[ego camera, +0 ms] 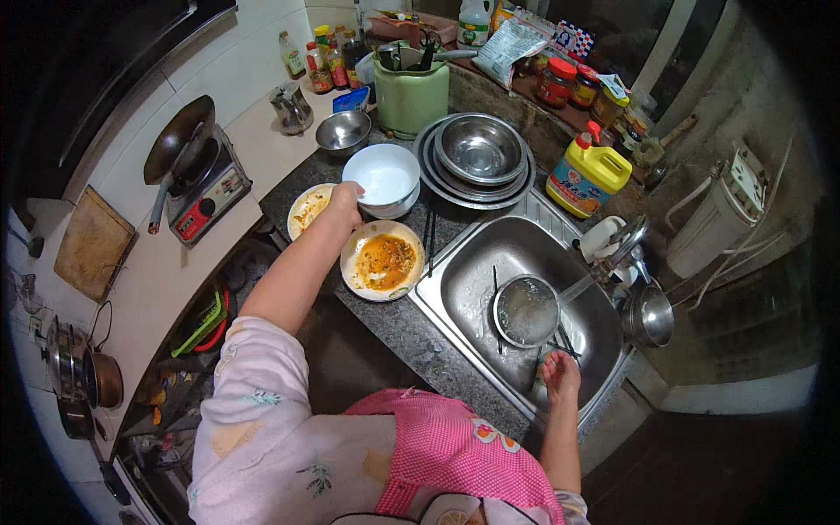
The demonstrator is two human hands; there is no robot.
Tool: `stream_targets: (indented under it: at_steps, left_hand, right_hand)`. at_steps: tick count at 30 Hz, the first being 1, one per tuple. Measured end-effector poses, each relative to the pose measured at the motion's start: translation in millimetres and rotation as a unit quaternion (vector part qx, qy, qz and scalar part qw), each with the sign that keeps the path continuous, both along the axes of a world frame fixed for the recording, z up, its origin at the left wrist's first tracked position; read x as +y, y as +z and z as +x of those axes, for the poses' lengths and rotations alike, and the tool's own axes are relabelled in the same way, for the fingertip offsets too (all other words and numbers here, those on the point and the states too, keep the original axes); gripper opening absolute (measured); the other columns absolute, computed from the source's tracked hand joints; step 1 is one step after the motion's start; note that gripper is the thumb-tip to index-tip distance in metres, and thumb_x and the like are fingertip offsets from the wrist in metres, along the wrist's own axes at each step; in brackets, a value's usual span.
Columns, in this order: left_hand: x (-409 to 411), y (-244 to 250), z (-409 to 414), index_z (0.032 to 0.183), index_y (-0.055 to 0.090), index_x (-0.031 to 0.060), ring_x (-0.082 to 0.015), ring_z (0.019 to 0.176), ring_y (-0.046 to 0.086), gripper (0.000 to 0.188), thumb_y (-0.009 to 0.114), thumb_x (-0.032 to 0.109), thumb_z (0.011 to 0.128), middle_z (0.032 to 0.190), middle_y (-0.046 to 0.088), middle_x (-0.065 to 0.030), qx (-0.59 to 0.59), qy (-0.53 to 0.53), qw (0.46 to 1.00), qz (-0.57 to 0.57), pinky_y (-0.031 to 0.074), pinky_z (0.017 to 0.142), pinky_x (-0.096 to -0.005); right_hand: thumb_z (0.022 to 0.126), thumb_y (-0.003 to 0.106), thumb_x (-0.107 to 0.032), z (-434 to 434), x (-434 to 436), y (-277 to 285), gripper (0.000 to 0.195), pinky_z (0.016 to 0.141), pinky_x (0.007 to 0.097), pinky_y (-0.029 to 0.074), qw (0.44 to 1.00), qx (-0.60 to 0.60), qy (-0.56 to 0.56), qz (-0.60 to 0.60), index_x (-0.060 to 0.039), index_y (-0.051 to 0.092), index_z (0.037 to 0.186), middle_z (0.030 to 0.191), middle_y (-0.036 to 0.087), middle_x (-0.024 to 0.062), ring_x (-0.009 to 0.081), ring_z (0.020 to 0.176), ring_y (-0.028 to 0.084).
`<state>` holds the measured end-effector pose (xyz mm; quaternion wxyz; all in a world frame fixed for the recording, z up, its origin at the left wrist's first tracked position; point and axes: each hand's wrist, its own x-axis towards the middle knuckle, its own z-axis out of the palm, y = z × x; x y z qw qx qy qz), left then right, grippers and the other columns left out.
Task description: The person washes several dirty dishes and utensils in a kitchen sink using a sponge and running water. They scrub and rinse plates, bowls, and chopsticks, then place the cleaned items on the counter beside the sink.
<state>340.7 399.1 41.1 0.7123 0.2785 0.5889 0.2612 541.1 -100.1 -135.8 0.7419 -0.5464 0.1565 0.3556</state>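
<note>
My left hand [346, 205] grips the near left rim of a white bowl [384, 172], which sits on or just above another bowl on the dark stone counter. Below it lies a plate with orange sauce remains [384, 261]; a second soiled plate [308, 209] is partly behind my forearm. My right hand [560, 375] is over the near side of the steel sink [469, 289], fingers loosely curled; what is under or in it is unclear. Beyond that hand, water from the faucet [620, 252] runs into a round container [527, 311] in the sink, with dark chopsticks [497, 308] around it.
Stacked steel basins [482, 154] stand behind the sink, beside a green utensil container [412, 95] and a small steel bowl [343, 131]. A yellow detergent jug [586, 174] is near the faucet. Farther left are a wok [180, 141] and a portable stove [209, 203].
</note>
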Motion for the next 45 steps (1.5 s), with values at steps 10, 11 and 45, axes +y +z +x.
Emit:
stream_targets:
  at_steps: [10, 11, 45]
  left_hand:
    - [32.1, -52.3, 10.2, 0.134, 0.022, 0.0013, -0.0432, 0.113, 0.043, 0.051, 0.038, 0.012, 0.087, 0.128, 0.034, -0.0254, -0.002, -0.053, 0.998, -0.036, 0.041, 0.087, -0.0635]
    - [33.3, -55.3, 13.3, 0.134, 0.023, 0.0013, -0.0439, 0.110, 0.046, 0.049, 0.036, 0.011, 0.088, 0.127, 0.036, -0.0252, 0.000, -0.044, 0.998, -0.033, 0.043, 0.084, -0.0626]
    - [-176.8, -56.2, 72.1, 0.103, 0.052, 0.0064, -0.0163, 0.089, 0.054, 0.020, 0.046, 0.023, 0.094, 0.102, 0.056, -0.0061, -0.208, -0.221, 0.940, 0.154, 0.049, 0.073, -0.0317]
  right_hand:
    - [0.091, 0.047, -0.025, 10.3, 5.9, -5.2, 0.018, 0.059, 0.0280, 0.053, 0.997, 0.009, -0.072, 0.030, -0.0083, 0.055, 0.089, 0.081, 0.062, 0.0039, 0.0170, 0.069, 0.060]
    - [0.091, 0.049, -0.025, 13.3, 1.9, -9.7, 0.019, 0.059, 0.0281, 0.053, 0.996, 0.013, -0.079, 0.028, -0.0072, 0.055, 0.089, 0.080, 0.062, 0.0040, 0.0168, 0.068, 0.060]
    - [0.087, 0.047, -0.020, 205.3, -83.7, 50.4, 0.039, 0.072, 0.0534, 0.053, 0.985, -0.001, -0.162, -0.058, 0.0002, 0.038, 0.120, 0.107, 0.054, 0.0202, 0.0342, 0.094, 0.057]
